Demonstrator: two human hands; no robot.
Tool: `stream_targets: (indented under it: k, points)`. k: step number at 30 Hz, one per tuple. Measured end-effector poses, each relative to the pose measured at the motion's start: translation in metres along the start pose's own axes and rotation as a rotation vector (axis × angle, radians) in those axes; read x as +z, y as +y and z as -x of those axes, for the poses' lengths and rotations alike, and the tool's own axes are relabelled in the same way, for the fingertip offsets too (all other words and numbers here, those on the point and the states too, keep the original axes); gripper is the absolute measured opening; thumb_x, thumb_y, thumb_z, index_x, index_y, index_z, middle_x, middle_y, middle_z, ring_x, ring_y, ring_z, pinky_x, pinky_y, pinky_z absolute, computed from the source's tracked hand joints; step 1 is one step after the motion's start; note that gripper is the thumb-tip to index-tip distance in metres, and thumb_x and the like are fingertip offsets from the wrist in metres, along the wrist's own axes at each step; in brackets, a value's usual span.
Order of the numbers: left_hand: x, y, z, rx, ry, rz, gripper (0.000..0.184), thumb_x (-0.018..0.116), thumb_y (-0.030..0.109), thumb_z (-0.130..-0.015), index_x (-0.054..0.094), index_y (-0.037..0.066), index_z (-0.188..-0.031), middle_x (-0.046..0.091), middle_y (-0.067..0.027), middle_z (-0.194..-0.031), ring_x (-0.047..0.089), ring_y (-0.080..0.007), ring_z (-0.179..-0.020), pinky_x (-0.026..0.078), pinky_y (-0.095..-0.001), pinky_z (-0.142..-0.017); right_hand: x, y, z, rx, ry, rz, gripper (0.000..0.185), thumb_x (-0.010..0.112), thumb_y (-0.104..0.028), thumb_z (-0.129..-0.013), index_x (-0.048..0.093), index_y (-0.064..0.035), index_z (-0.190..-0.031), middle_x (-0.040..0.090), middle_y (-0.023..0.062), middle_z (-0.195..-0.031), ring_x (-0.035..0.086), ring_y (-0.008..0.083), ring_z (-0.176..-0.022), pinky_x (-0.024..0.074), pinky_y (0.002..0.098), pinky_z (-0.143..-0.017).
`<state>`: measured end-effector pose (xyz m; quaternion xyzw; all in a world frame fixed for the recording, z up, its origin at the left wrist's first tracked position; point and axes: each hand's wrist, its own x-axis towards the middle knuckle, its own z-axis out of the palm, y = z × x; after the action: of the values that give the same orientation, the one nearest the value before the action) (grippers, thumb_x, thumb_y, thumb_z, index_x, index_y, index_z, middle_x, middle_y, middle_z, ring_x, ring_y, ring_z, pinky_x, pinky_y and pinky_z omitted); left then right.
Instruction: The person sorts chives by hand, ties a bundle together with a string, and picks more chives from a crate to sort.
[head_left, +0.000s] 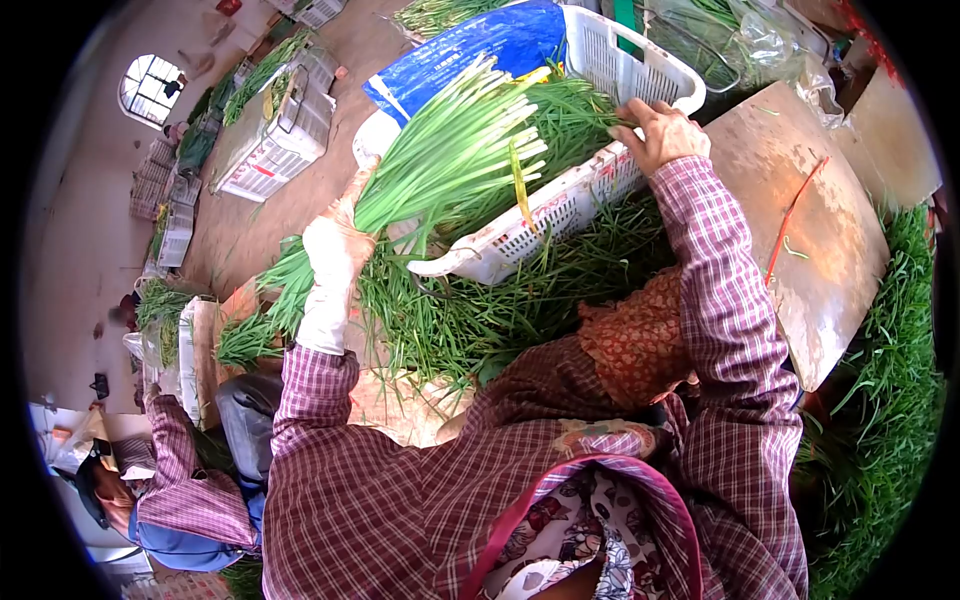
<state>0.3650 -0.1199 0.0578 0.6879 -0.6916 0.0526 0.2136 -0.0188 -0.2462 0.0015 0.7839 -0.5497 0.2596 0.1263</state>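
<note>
My left hand (pixel 340 235), in a pale glove or sleeve cover, is closed around a thick bunch of garlic chives (pixel 440 150). The pale stem ends point up and to the right, over a white plastic crate (pixel 510 245), and the green leaf ends hang below the hand. More chives (pixel 570 115) lie inside the crate, beside a blue plastic sheet (pixel 480 55). On the crate's right side, my right hand (pixel 665 137) grips the near rim with bent fingers. Its fingertips are close to the leaves inside.
Loose chives (pixel 500 320) are heaped between the crate and my lap. At right stands a worn board (pixel 820 220) with a red strip (pixel 795 220). More greens (pixel 880 400) lie beyond it. Another person (pixel 195 500) sits at lower left. Filled crates (pixel 280 135) stand further off.
</note>
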Motion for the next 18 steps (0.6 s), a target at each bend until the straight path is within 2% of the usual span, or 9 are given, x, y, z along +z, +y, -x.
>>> stream_targets:
  k: [3, 5, 8, 9, 11, 12, 15, 17, 18]
  points:
    - [-0.005, 0.02, -0.001, -0.069, -0.072, -0.184, 0.067, 0.071, 0.022, -0.077, 0.043, 0.031, -0.137, 0.068, -0.01, -0.101, 0.067, -0.0214, -0.083, 0.052, -0.0298, -0.071, -0.06, -0.059, -0.014, 0.141, -0.255, -0.301, 0.054, 0.048, -0.064, -0.084, 0.06, -0.0154, -0.105, 0.066, 0.0063, -0.074, 0.063, 0.0157, -0.059, 0.0495, 0.0314, -0.047]
    - [0.01, 0.013, -0.005, 0.107, -0.061, 0.546, 0.063, 0.064, 0.007, -0.081, 0.041, 0.015, -0.139, 0.062, -0.0063, -0.117, 0.062, -0.0153, -0.096, 0.05, -0.027, -0.083, -0.077, -0.092, -0.018, 0.161, -0.487, -0.313, 0.066, 0.044, -0.07, -0.081, 0.06, -0.0101, -0.104, 0.066, 0.0088, -0.075, 0.063, 0.0166, -0.059, 0.0514, 0.0341, -0.05]
    - [-0.003, 0.035, -0.005, -0.033, -0.113, 0.479, 0.063, 0.061, -0.002, -0.08, 0.039, 0.007, -0.139, 0.055, -0.0045, -0.126, 0.057, -0.0124, -0.104, 0.048, -0.0265, -0.09, -0.018, -0.098, -0.014, 0.019, -0.184, -0.226, 0.045, 0.048, -0.05, -0.089, 0.06, -0.0073, -0.101, 0.066, 0.012, -0.071, 0.066, 0.0222, -0.065, 0.0546, 0.0394, -0.06]
    - [-0.005, 0.037, -0.006, -0.079, -0.13, 0.455, 0.063, 0.059, -0.005, -0.08, 0.038, 0.004, -0.138, 0.052, -0.004, -0.129, 0.055, -0.0114, -0.106, 0.047, -0.0263, -0.092, -0.019, -0.093, -0.019, 0.066, -0.302, -0.258, 0.037, 0.05, -0.042, -0.089, 0.061, -0.0081, -0.099, 0.066, 0.0127, -0.072, 0.066, 0.0244, -0.067, 0.0546, 0.0401, -0.061]
    - [0.002, 0.019, -0.004, -0.228, -0.208, 1.113, 0.06, 0.06, -0.004, -0.081, 0.041, 0.004, -0.137, 0.05, -0.0067, -0.131, 0.055, -0.0123, -0.107, 0.047, -0.0271, -0.091, -0.019, -0.077, -0.016, 0.034, -0.288, -0.356, 0.02, 0.053, -0.029, -0.088, 0.063, -0.0123, -0.091, 0.066, 0.0126, -0.071, 0.066, 0.0281, -0.067, 0.0542, 0.0411, -0.061]
    - [0.007, 0.008, -0.002, -0.286, -0.228, 1.33, 0.059, 0.06, -0.003, -0.081, 0.042, 0.005, -0.136, 0.05, -0.0076, -0.131, 0.055, -0.0126, -0.107, 0.047, -0.0273, -0.091, -0.01, -0.065, -0.01, -0.038, -0.18, -0.281, 0.011, 0.059, -0.025, -0.087, 0.064, -0.0152, -0.088, 0.066, 0.0039, -0.066, 0.062, 0.0159, -0.055, 0.0525, 0.0319, -0.051]
    - [0.016, -0.01, 0.005, -0.33, -0.161, 1.313, 0.049, 0.067, 0.0, -0.078, 0.051, 0.0, -0.125, 0.059, -0.0078, -0.119, 0.059, -0.0145, -0.099, 0.051, -0.0272, -0.084, -0.013, -0.025, -0.001, 0.222, -0.187, -0.199, 0.014, 0.059, -0.03, -0.085, 0.064, -0.0175, -0.082, 0.067, 0.0072, -0.074, 0.065, 0.0254, -0.065, 0.0535, 0.0393, -0.062]
    - [0.011, -0.009, 0.011, -0.128, -0.249, 0.681, 0.046, 0.072, 0.007, -0.073, 0.056, 0.001, -0.115, 0.067, -0.0067, -0.092, 0.065, -0.019, -0.083, 0.054, -0.0292, -0.072, -0.012, 0.001, 0.006, 0.215, -0.394, -0.142, 0.019, 0.055, -0.037, -0.087, 0.066, -0.0224, -0.09, 0.068, 0.006, -0.081, 0.066, 0.0243, -0.076, 0.0537, 0.0382, -0.066]
    - [0.008, -0.01, 0.012, -0.127, -0.247, 0.676, 0.046, 0.072, 0.007, -0.073, 0.056, 0.001, -0.115, 0.067, -0.0067, -0.092, 0.065, -0.019, -0.083, 0.054, -0.0292, -0.072, -0.011, 0.007, 0.012, 0.188, -0.493, -0.12, 0.021, 0.055, -0.041, -0.087, 0.068, -0.025, -0.091, 0.068, 0.0045, -0.083, 0.067, 0.0238, -0.078, 0.0535, 0.038, -0.067]
